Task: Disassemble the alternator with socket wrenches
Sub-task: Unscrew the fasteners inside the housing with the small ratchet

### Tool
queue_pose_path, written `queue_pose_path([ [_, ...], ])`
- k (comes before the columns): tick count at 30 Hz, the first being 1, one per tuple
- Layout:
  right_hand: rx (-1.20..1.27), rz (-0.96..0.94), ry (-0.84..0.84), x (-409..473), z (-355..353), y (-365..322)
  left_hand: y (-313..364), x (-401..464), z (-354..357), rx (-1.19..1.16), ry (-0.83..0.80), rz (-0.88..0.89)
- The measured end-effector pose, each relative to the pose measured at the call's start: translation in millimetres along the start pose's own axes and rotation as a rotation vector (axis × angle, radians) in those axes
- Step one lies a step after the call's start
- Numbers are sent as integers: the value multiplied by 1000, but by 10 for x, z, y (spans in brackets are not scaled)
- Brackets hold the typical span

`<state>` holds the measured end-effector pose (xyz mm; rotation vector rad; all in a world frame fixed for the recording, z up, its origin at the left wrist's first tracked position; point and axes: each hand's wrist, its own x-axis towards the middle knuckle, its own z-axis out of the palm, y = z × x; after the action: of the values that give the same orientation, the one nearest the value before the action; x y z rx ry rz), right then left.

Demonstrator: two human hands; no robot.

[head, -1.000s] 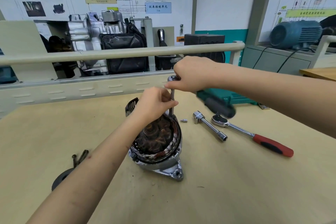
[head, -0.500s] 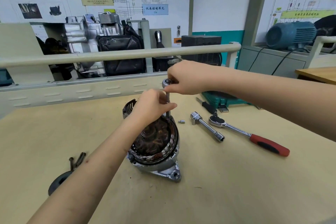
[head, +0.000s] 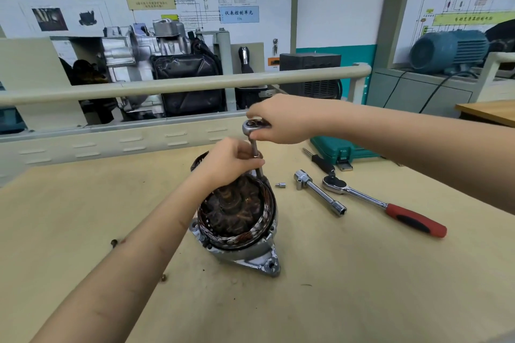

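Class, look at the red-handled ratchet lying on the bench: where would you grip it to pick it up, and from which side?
Grip the red-handled ratchet by its red and black handle, coming from above on the right. The handle is its thickest part and lies flat with bare table around it, while its steel head sits close to the loose extension bar.
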<state>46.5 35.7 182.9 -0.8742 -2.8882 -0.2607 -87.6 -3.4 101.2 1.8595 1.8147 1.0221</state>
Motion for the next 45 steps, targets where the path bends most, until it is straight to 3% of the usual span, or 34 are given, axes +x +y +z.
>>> queue_pose_path([
  [4,-114,48,28,22,-36,-48,20,5,96,209,153,57],
  [9,-39,-73,-43,11,-39,-52,-3,-26,55,21,52,79],
  [14,-239,17,23,2,-41,-26,43,14,104,259,168,106],
  [20,-41,-51,-30,-13,-38,-46,-3,-16,6,57,2,116],
  [26,-269,50,104,-44,-37,-66,22,30,94,197,152,130],
  [31,-84,-73,-25,-40,-51,-71,-7,-8,5,41,-30,116],
  [37,-209,12,65,-51,-36,-58,29,38,77,247,117,119],
  [42,-17,-55,-2,-54,-24,-59,-4,-7,13,54,4,110],
  [45,-138,-39,22,-43,-43,-57,-1,2,48,131,83,120],
])
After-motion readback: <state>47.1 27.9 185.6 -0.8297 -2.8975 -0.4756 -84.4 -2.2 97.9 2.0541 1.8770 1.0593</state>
